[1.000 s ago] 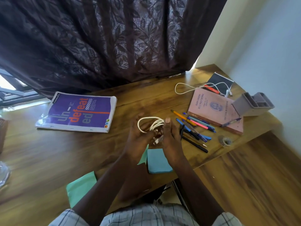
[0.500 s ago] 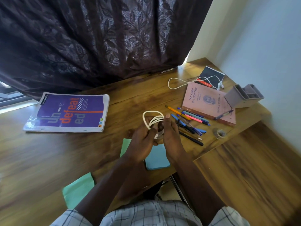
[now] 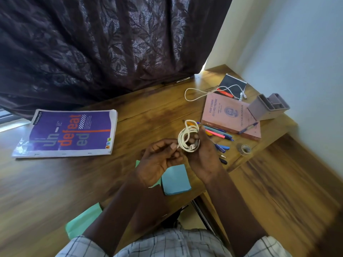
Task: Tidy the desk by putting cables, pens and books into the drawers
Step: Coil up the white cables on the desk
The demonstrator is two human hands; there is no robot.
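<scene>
step: coiling white cable [image 3: 189, 138] above desk's [image 3: 148, 112] right end | right hand [image 3: 204, 156] gripping coil | left hand [image 3: 157, 160] pinching loose end | tip: tuck end through loops, keeping tension, or it's springing open
</scene>
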